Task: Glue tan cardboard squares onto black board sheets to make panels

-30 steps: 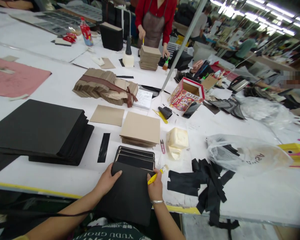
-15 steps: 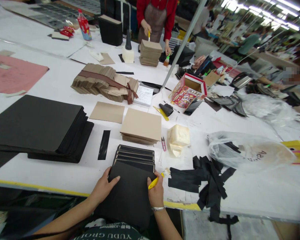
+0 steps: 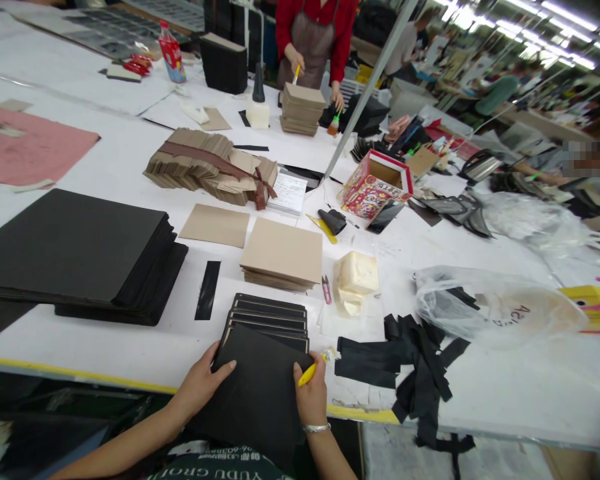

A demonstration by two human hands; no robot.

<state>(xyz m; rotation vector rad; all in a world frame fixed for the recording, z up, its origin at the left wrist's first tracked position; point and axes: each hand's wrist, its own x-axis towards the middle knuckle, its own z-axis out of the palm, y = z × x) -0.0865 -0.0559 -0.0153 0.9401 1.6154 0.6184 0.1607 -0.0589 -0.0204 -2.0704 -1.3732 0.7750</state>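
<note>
A black sheet (image 3: 260, 393) lies over the front of a row of overlapping black panels with pale edges (image 3: 270, 315), and hangs past the table's front edge. My left hand (image 3: 203, 380) grips its left side, thumb on top and fingers underneath. At the right side, my right hand (image 3: 311, 390) holds a yellow brush (image 3: 307, 375) and also pinches the sheet. The brush's bristles point up and right. Behind the panels sits a stack of beige boards (image 3: 283, 252), with pink snips (image 3: 327, 289) beside it.
A large black stack (image 3: 75, 247) stands at the left. Black strips (image 3: 420, 360), a cream block (image 3: 357, 273) and a plastic bag (image 3: 500, 303) lie at the right. Farther back are tied beige pieces (image 3: 210, 167), a red box (image 3: 377, 183) and a person in red sleeves (image 3: 315, 40).
The black sheet has turned slightly and moved a little down and left, exposing more of the panels. Both hands keep hold of it.
</note>
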